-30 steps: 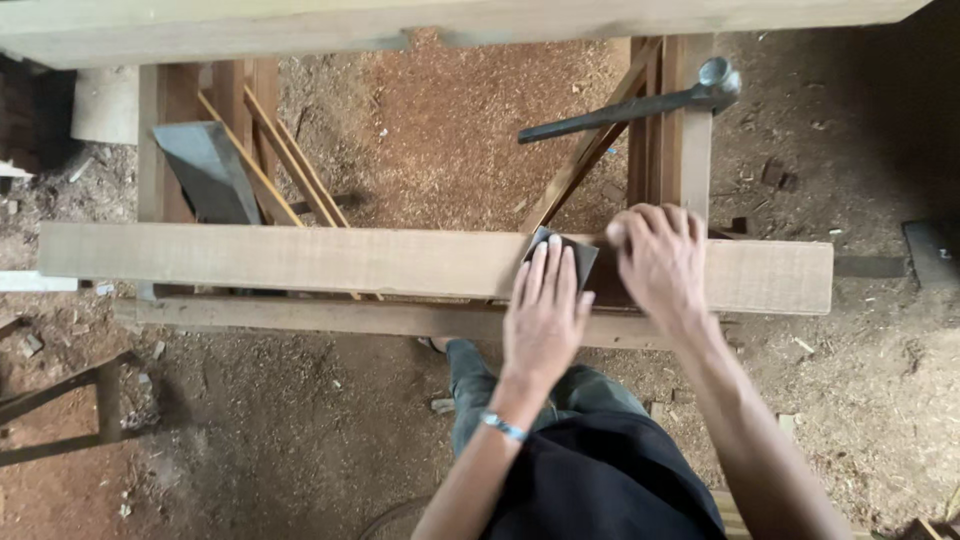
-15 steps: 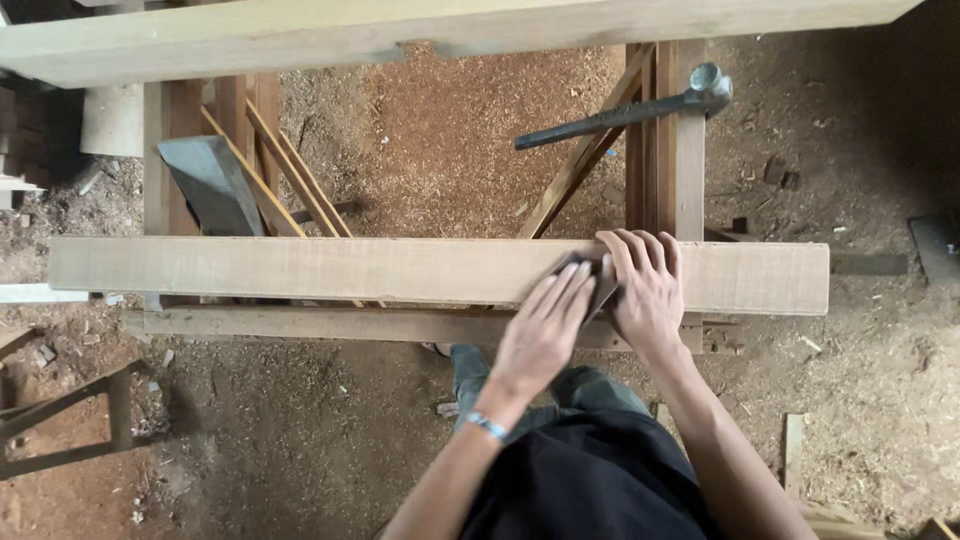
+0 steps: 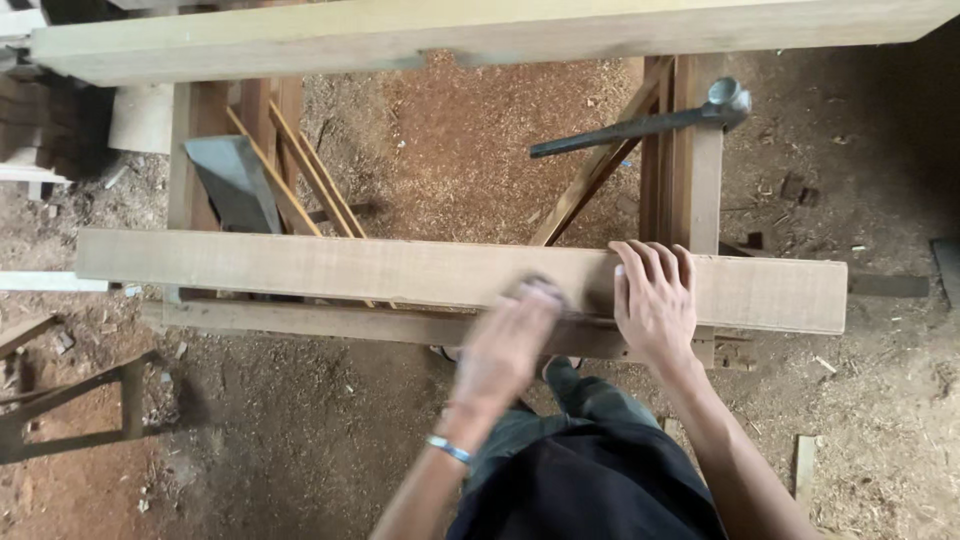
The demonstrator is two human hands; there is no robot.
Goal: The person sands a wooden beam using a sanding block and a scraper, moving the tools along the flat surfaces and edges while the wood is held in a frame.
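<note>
A long pale wooden plank [image 3: 300, 268] lies crosswise on a wooden trestle in front of me. My left hand [image 3: 505, 345] is blurred with motion over the plank's near edge. A small dark pad [image 3: 541, 287] shows at its fingertips, too blurred for me to make out clearly. My right hand [image 3: 655, 300] lies flat on the plank to the right of it, fingers spread, holding nothing. A bracelet is on my left wrist.
A hammer [image 3: 640, 122] rests on the trestle's right upright [image 3: 700, 170]. A thick beam [image 3: 480, 35] runs across the top. A grey slab [image 3: 235, 180] leans among slats at the left. A wooden frame [image 3: 70, 400] lies on the sawdust floor.
My left hand has slid left along the plank with the dark pad, away from my right hand. My right hand has stayed pressed flat on the plank.
</note>
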